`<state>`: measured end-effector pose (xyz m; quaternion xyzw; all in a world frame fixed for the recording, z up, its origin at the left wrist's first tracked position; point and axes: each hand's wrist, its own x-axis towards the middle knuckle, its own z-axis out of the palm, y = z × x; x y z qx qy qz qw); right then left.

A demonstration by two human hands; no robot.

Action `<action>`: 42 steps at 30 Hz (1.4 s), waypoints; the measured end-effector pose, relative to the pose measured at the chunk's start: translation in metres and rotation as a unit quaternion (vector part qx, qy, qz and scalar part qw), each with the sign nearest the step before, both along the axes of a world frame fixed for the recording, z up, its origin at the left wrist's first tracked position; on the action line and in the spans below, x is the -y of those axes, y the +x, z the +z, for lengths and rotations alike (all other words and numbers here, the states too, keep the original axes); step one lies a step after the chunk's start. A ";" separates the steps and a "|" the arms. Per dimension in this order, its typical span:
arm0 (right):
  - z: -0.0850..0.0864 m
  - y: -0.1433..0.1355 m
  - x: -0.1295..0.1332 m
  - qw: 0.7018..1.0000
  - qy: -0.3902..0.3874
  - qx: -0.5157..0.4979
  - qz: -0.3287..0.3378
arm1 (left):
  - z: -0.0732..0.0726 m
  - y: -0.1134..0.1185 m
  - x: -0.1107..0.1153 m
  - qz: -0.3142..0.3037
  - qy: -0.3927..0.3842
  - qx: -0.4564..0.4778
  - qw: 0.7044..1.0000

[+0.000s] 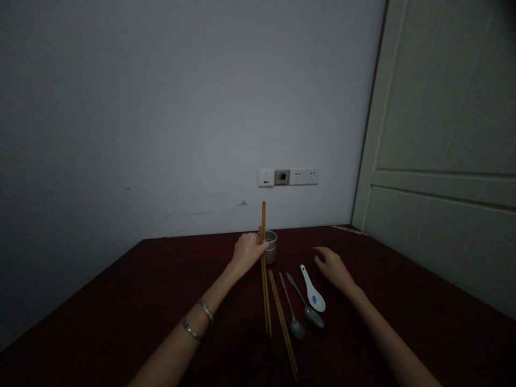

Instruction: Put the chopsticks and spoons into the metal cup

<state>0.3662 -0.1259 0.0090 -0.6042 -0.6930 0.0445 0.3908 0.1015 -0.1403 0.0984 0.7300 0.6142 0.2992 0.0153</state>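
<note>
My left hand [249,251] is closed round some wooden chopsticks [266,298], which stand out above and below it. Just behind the fingers is a grey metal cup [271,252], partly hidden by the hand and sticks. More chopsticks [284,328] lie on the dark red table [113,301]. To their right are a metal spoon [297,329], a second metal spoon [314,317] and a white ceramic spoon [315,299] with a blue mark. My right hand [331,266] is open above the table, right of the white spoon, holding nothing.
Behind the table stands a pale wall [181,134] with sockets [303,177] and a grey metal plate [281,177]. A light panelled door [443,134] rises along the right side. A thin strip [349,229] lies at the table's back right edge.
</note>
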 end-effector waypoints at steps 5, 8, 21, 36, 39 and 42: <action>0.056 -0.065 0.029 0.920 -0.057 -0.317 0.224 | 0.026 0.007 0.002 -0.011 0.080 0.011 0.997; 0.069 -0.098 0.040 0.846 -0.125 -0.410 0.316 | 0.033 0.010 0.005 -0.011 0.120 -0.004 0.993; 0.080 -0.133 0.042 0.843 -0.139 -0.410 0.320 | 0.032 0.007 0.011 -0.017 0.214 -0.011 0.977; 0.100 -0.135 0.037 0.837 -0.151 -0.391 0.350 | 0.051 -0.014 0.004 -0.253 0.030 0.442 0.860; 0.102 -0.135 0.038 0.835 -0.159 -0.396 0.347 | 0.051 -0.018 0.001 -0.282 -0.053 0.524 0.802; 0.101 -0.136 0.038 0.830 -0.174 -0.405 0.341 | 0.052 -0.020 0.002 -0.275 -0.075 0.546 0.788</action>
